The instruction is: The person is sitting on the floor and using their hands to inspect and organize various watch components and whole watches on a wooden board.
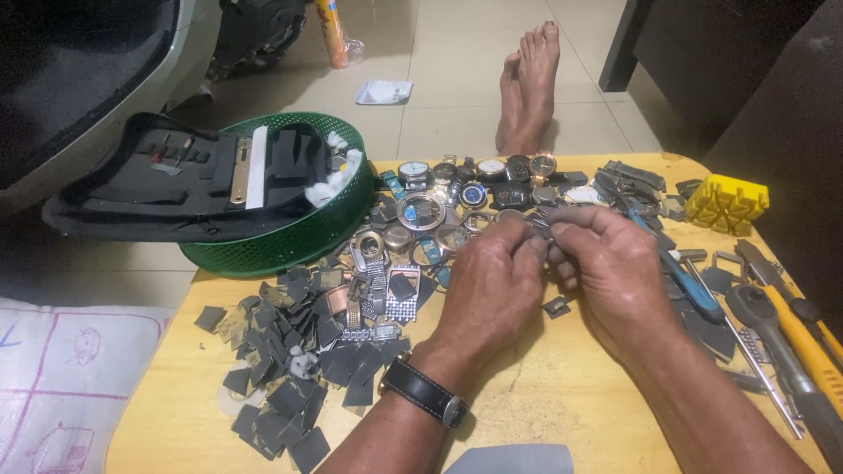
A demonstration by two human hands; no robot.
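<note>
Both hands meet above a low yellow wooden table (562, 412) standing on a pale tiled floor (457, 61). The left hand (492, 285) and right hand (606, 263) pinch closed on a small grey metal part (543, 221) between their fingertips. Dark square scraps (290, 377) cover the table's left; a row of watches (479, 180) lies behind; a green basket (290, 237) holds a black tool pouch (176, 184). Hand tools (781, 333) lie right.
</note>
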